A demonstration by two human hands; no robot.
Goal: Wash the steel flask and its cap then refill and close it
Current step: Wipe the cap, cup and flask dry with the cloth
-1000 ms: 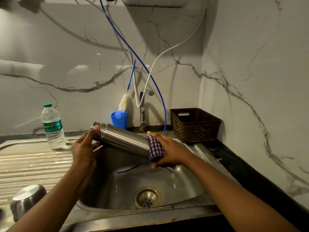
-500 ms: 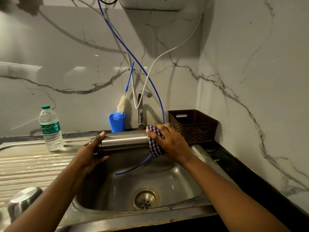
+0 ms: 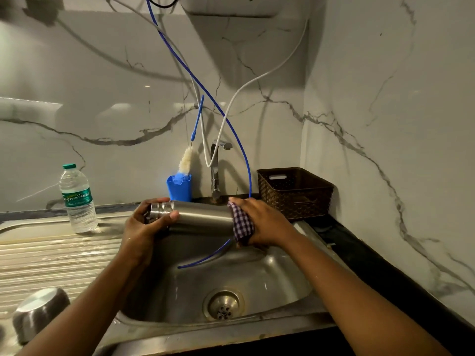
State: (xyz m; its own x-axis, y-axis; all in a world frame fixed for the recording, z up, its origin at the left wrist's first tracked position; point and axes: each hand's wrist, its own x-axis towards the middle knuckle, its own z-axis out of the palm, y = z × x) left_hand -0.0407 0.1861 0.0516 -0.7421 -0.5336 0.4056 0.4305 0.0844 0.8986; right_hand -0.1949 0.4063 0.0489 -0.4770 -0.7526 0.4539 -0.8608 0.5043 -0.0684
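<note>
The steel flask (image 3: 203, 218) lies level above the sink basin (image 3: 270, 278), its threaded neck pointing left. My left hand (image 3: 146, 223) grips the neck end, fingers curled round it. My right hand (image 3: 262, 222) holds a purple checked cloth (image 3: 243, 224) wrapped over the flask's base. An upturned steel cap or cup (image 3: 38, 316) stands on the ribbed drainboard (image 3: 51, 260) at the lower left. The flask's mouth is hidden by my left hand.
A plastic water bottle (image 3: 77, 199) stands on the drainboard at the back left. Behind the flask are a blue holder with a bottle brush (image 3: 181, 186), the tap (image 3: 216, 170) and a brown basket (image 3: 295, 192). A blue tube (image 3: 205, 258) hangs into the basin.
The flask went from tilted with its neck up to level, then lifted slightly toward the tap. My right hand turned with the cloth round the base; my left thumb shifted over the neck.
</note>
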